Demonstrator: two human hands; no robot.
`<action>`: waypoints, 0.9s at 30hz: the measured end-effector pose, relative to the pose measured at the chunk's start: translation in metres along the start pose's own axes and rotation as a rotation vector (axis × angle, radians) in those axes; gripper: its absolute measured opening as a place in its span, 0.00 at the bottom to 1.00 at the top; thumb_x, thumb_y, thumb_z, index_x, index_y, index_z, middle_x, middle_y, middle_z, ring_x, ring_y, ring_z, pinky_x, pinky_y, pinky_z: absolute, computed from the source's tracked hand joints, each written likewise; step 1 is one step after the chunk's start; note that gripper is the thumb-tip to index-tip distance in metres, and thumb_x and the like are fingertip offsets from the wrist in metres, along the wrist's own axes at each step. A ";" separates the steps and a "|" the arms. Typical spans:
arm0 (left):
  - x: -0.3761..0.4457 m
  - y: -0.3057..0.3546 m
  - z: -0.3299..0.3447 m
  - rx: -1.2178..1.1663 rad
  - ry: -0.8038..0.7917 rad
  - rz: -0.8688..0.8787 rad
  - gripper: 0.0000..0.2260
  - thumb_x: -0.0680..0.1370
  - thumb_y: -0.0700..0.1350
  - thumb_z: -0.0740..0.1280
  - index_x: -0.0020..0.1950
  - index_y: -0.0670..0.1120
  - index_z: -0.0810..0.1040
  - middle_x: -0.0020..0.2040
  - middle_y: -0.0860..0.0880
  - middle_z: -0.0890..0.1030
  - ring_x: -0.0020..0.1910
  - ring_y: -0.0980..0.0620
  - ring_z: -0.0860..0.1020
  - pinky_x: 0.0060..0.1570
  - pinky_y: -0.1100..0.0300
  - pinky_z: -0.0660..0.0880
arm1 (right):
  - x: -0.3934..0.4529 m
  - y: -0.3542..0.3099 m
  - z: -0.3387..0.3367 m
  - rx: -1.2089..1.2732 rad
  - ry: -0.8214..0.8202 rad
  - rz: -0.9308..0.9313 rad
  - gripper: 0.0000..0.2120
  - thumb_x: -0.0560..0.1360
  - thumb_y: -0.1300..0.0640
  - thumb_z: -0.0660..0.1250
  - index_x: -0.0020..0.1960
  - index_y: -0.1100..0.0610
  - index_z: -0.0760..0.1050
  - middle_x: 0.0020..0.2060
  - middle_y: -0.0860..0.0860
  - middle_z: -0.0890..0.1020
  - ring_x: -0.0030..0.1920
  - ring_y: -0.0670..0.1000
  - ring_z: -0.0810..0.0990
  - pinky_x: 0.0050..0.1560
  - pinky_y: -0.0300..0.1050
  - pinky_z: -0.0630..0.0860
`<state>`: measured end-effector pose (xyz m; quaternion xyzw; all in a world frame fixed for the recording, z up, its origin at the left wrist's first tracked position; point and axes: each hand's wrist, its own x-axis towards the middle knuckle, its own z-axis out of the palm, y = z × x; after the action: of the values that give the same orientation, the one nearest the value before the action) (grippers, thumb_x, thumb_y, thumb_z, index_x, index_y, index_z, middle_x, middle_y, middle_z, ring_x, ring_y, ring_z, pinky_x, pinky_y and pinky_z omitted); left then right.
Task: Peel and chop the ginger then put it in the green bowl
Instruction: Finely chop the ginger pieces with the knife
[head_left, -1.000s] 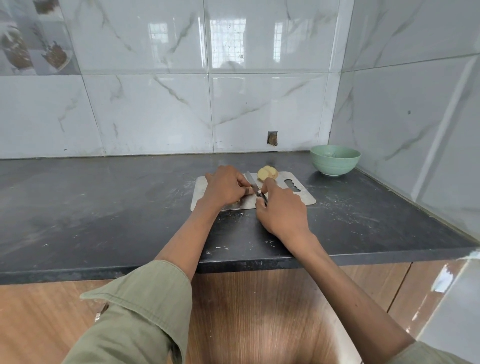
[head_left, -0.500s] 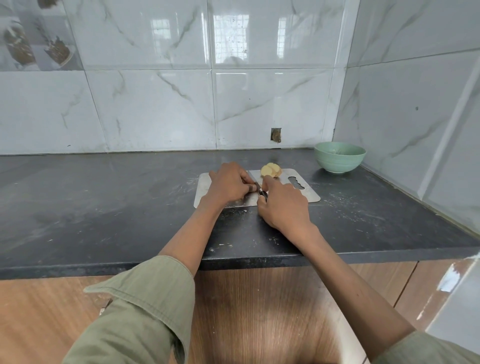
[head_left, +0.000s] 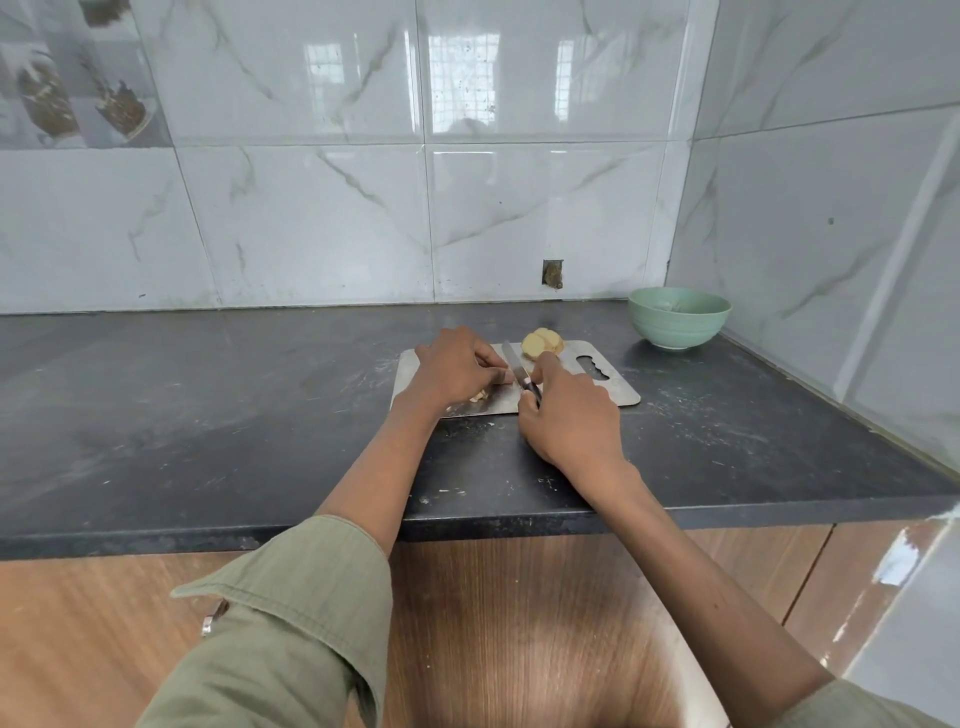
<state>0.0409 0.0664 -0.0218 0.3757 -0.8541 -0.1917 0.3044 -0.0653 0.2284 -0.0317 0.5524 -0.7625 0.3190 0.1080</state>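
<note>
Both forearms reach forward side by side, the left hand (head_left: 457, 366) knuckles-up with fingers curled down and tips tucked rightward, the right hand (head_left: 569, 415) just near-right of it, fingers curled closed, index finger extended forward

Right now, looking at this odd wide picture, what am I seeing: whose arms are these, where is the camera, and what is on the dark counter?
No machine here: a person wears a camera on the head, looking down at their own arms. On the black stone counter lies a flat steel cutting board. The right hand grips a small dark-handled knife. The left hand pinches something small against the board; what exactly is hidden. Peeled yellow ginger slices sit at the board's far edge. A pale green ceramic bowl waits in the corner.
</note>
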 end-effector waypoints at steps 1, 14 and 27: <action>0.000 0.001 -0.001 -0.001 0.003 -0.005 0.04 0.70 0.54 0.80 0.38 0.63 0.86 0.34 0.63 0.84 0.43 0.57 0.84 0.57 0.41 0.78 | 0.000 0.000 -0.001 0.001 0.001 0.003 0.09 0.80 0.52 0.61 0.59 0.54 0.71 0.41 0.52 0.75 0.42 0.57 0.70 0.41 0.50 0.66; -0.008 0.010 -0.009 0.027 -0.006 0.009 0.05 0.71 0.41 0.79 0.46 0.49 0.90 0.40 0.55 0.87 0.37 0.65 0.82 0.41 0.67 0.78 | -0.002 -0.001 -0.001 0.041 -0.011 -0.003 0.09 0.80 0.52 0.60 0.58 0.53 0.70 0.41 0.52 0.74 0.44 0.59 0.73 0.43 0.51 0.68; -0.007 0.011 -0.007 -0.014 -0.004 -0.011 0.05 0.70 0.40 0.80 0.43 0.49 0.90 0.38 0.53 0.87 0.37 0.61 0.82 0.48 0.53 0.83 | 0.013 0.002 0.002 -0.005 -0.092 -0.023 0.06 0.79 0.52 0.62 0.54 0.52 0.70 0.47 0.55 0.80 0.44 0.58 0.71 0.43 0.50 0.65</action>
<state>0.0431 0.0782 -0.0132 0.3779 -0.8513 -0.2000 0.3041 -0.0711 0.2172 -0.0274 0.5749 -0.7610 0.2903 0.0778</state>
